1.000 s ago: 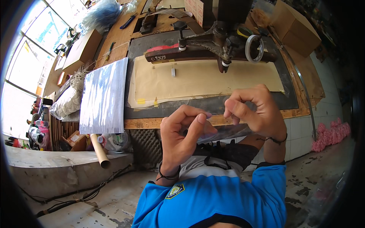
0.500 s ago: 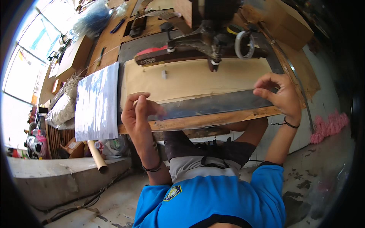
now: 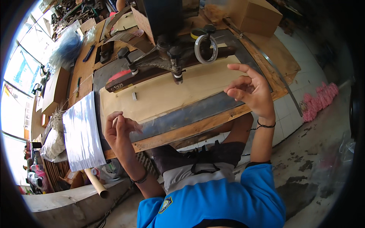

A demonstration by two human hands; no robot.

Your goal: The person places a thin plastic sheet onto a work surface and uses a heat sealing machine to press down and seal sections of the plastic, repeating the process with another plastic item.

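Observation:
My left hand (image 3: 122, 131) is raised at the near left of the workbench, its thumb and forefinger pinched together. Whatever may be between those fingertips is too thin or small to make out. Over the bench's right part hovers my right hand (image 3: 251, 90), forefinger stretched out and thumb apart from it, the other fingers curled. Below both hands lies a tan sheet (image 3: 159, 100), with a dark grey strip (image 3: 182, 117) along its near side. A dark bar (image 3: 146, 76) with a black metal bracket (image 3: 161, 60) crosses the sheet's far part. A small grey block (image 3: 134, 96) rests on the sheet.
A roll of tape (image 3: 196, 53) hangs by the bracket. Shiny silvery plastic sheets (image 3: 83, 131) overhang the bench's left side, above a cardboard tube (image 3: 96, 184). A cardboard box (image 3: 253, 17) stands at the far right; a pink bundle (image 3: 321, 99) lies on the floor.
The view has swung, so the bench appears tilted and shifted left. On my right hand the forefinger has lifted away from the thumb. My left hand keeps its pinch.

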